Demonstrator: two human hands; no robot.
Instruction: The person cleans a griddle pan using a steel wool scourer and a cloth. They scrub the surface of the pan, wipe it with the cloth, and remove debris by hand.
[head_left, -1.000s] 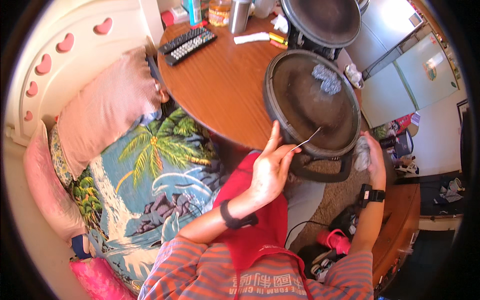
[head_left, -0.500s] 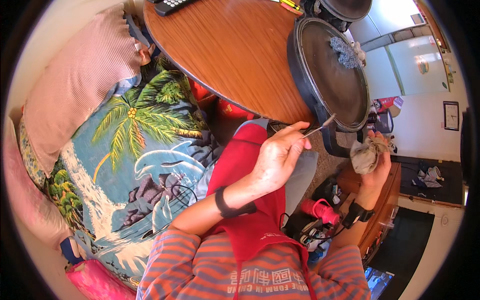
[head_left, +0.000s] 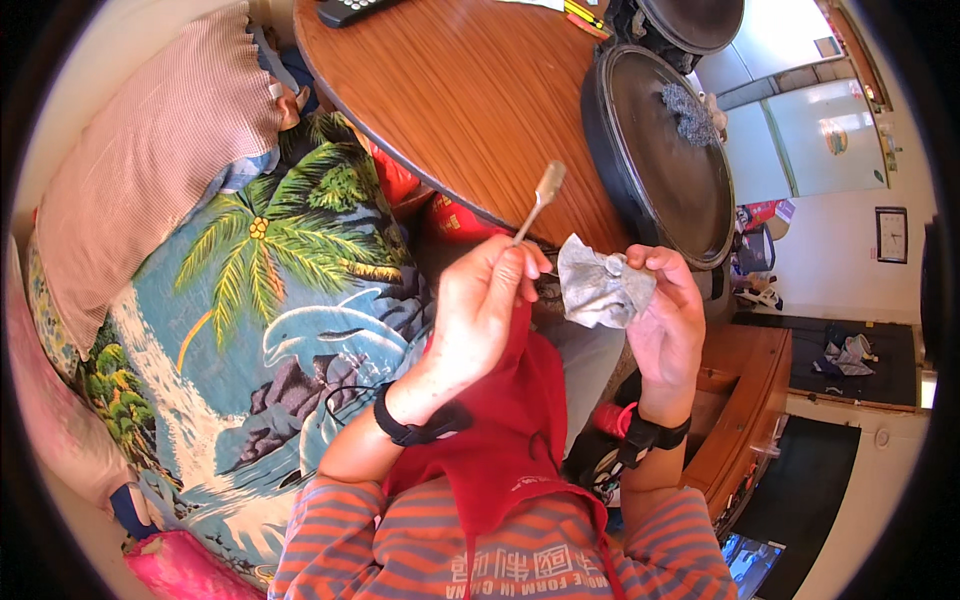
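My left hand (head_left: pixel 478 310) is closed round the thin handle of a small metal spoon (head_left: pixel 548 187), whose head points up and away over the edge of the round wooden table (head_left: pixel 440 95). A crumpled grey cloth (head_left: pixel 603 288) is pinched between the fingers and thumb of my right hand (head_left: pixel 668 325), just right of my left fingers. The cloth looks damp and stained. Beyond my hands, a round black electric pan (head_left: pixel 655 175) stands at the table's right side, with a blue-grey mesh scouring pad (head_left: pixel 688 112) on its dark surface.
A second black round pan part (head_left: pixel 695 22) sits behind the first. Pencils (head_left: pixel 585 18) and a dark remote (head_left: pixel 345 10) lie at the table's far side. To the left is a bed with a dolphin-and-palm blanket (head_left: pixel 240 330) and a pillow (head_left: pixel 170 150). A wooden cabinet (head_left: pixel 755 400) stands at right.
Both hands have moved left, away from the pan. My right hand has brought the cloth close to my left hand, and the spoon now points more upward.
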